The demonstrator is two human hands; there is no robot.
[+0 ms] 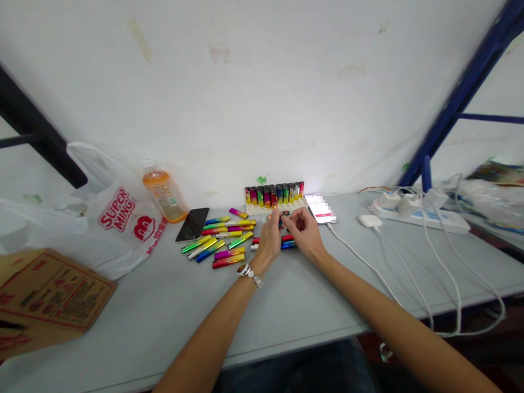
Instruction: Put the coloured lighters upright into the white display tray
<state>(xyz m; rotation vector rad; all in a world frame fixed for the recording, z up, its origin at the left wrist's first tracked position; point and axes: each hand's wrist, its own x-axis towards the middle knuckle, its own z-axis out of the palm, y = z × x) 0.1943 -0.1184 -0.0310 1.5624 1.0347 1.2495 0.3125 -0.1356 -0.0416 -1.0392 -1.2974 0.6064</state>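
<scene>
My left hand (269,237), with a silver watch (249,273) at the wrist, meets my right hand (307,231) just in front of a white rack (256,210). Between their closed fingertips is a small shiny lighter (283,220), mostly hidden by the fingers. Several shiny two-coloured lighters (267,195) stand upright in rows in the rack, dark ends up. More lighters (229,261) lie loose on the table left of my hands. A few others (288,245) lie beneath and between my hands, partly covered.
A black phone (193,224), an orange drink bottle (165,194), a white plastic bag (117,224) and a cardboard box (51,301) are on the left. Right of the rack lies a lit phone (321,209) on a cable. Further right are a charger (370,221) and a power strip (421,217).
</scene>
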